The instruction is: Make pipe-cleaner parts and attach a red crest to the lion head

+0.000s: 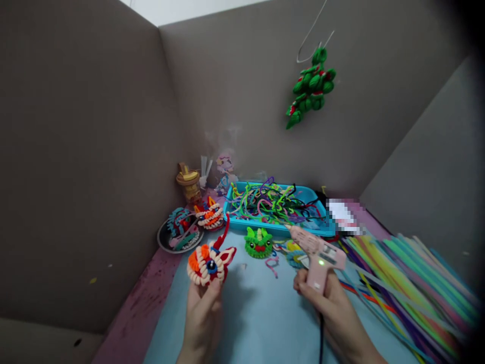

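My left hand [203,308] grips a pipe-cleaner animal head [207,264] from below. The head is orange, cream and red, with a blue eye, a pointed ear and a red stem sticking up. In my right hand [333,298] is a pink hot glue gun [316,253], its nozzle pointing up and left and a green light glowing on its side. Its black cord hangs down below the hand. The nozzle and the head are well apart. Between and beyond both hands, a green pipe-cleaner face [258,243] sits on the light blue mat [261,323].
A blue tray [280,230] of tangled pipe-cleaner pieces stands at the back. To the left are a metal bowl [162,243], another orange head [210,215] and a brown cup [188,184]. Long coloured pipe cleaners [413,288] lie right. A green figure [312,86] hangs from a wire.
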Action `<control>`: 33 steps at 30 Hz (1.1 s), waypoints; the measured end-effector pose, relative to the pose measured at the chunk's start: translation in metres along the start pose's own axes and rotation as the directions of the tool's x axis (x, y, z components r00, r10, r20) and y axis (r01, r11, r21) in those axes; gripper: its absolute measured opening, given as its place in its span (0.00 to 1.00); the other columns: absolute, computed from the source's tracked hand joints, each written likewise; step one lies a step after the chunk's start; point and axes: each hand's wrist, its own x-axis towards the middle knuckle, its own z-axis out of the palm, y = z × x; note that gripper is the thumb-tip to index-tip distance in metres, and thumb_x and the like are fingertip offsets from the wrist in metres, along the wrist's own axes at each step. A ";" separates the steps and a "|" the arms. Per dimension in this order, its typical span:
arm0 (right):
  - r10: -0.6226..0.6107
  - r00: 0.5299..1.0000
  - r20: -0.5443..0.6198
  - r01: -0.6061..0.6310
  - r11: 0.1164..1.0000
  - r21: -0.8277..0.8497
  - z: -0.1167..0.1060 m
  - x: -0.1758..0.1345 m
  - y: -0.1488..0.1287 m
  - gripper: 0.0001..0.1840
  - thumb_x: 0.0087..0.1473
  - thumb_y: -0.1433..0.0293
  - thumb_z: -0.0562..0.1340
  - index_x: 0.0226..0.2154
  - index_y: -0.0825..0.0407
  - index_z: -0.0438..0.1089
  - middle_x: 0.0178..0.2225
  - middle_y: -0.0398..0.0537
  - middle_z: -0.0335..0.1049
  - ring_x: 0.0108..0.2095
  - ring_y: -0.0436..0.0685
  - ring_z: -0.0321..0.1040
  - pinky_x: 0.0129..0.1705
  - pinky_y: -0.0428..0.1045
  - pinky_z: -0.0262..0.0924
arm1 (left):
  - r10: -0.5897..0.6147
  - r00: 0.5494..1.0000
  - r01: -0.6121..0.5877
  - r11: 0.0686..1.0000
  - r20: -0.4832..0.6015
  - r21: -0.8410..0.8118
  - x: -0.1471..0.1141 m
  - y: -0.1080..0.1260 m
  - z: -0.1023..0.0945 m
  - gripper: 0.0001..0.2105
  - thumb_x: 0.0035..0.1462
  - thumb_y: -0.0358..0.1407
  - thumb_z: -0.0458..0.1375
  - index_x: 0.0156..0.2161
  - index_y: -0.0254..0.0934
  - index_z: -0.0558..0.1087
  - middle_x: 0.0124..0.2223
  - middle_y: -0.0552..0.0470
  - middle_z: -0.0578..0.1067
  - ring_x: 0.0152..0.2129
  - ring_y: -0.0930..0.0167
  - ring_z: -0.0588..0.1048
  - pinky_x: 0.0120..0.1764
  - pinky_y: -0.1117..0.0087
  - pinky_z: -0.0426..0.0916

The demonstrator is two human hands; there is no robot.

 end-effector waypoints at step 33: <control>-0.227 0.968 0.109 0.251 0.895 -0.370 0.031 -0.051 0.000 0.23 0.46 0.56 0.64 0.44 0.48 0.72 0.42 0.53 0.75 0.43 0.64 0.71 0.48 0.53 0.67 | 0.222 0.972 -0.139 0.815 -0.081 0.563 -0.016 -0.009 0.000 0.21 0.33 0.37 0.70 0.38 0.35 0.75 0.33 0.46 0.79 0.37 0.61 0.77 0.42 0.64 0.72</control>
